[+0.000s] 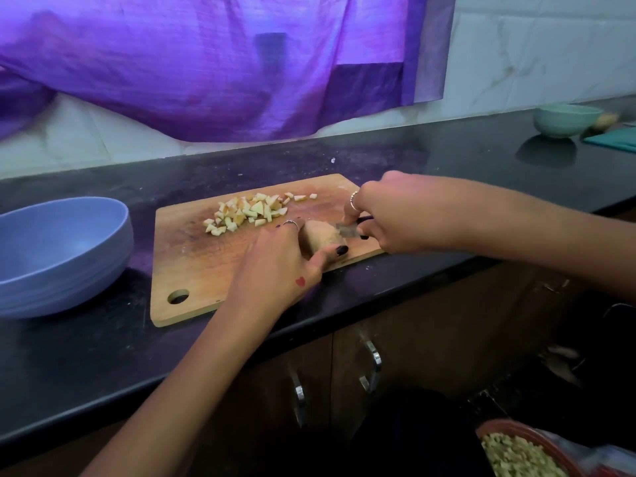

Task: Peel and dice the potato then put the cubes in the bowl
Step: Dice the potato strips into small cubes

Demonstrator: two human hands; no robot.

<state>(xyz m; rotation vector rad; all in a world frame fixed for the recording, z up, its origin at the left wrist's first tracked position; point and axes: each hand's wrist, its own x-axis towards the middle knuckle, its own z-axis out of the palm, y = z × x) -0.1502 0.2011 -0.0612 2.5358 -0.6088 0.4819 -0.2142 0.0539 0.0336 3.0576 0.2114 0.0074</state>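
My left hand [280, 256] curls over the potato [323, 239] on the board [192, 270]. My right hand [389, 215] grips the knife [347, 230]. I should cut slow and tuck my fingers back. The blade is mostly hidden. The cubes [247, 210] sit behind; the bowl [62, 256] waits left.

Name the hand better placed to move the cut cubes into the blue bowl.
Left. The left hand is nearer the cubes and the bowl, and only steadies the potato; the right hand grips the knife.
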